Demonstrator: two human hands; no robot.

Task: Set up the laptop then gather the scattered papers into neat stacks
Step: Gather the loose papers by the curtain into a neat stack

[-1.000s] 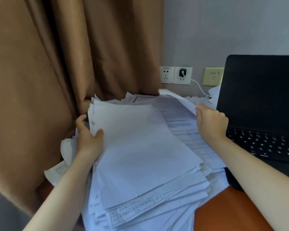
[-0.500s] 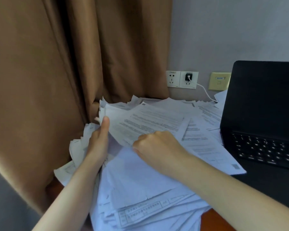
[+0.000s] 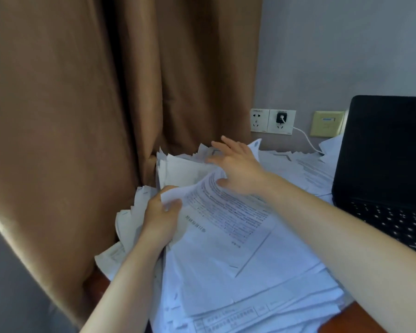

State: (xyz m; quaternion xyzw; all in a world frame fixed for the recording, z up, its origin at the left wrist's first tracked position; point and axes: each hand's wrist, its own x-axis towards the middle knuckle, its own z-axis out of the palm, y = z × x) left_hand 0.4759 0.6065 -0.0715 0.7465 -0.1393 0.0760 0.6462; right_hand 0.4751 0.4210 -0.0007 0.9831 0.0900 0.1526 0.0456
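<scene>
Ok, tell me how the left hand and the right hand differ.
The left hand pinches the printed sheet at its corner; the right hand grips nothing, its fingers spread. The left hand sits nearer the camera; the right hand reaches farther back over the paper pile. Both are bare and over that pile.

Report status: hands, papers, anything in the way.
Left hand pinching a printed sheet. Right hand open, spread over the paper pile. Laptop open, right. Curtain crowds pile's left edge.

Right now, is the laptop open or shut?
Open. The laptop has its lid standing up, screen dark, and its keyboard shows, to the right of the papers.
</scene>
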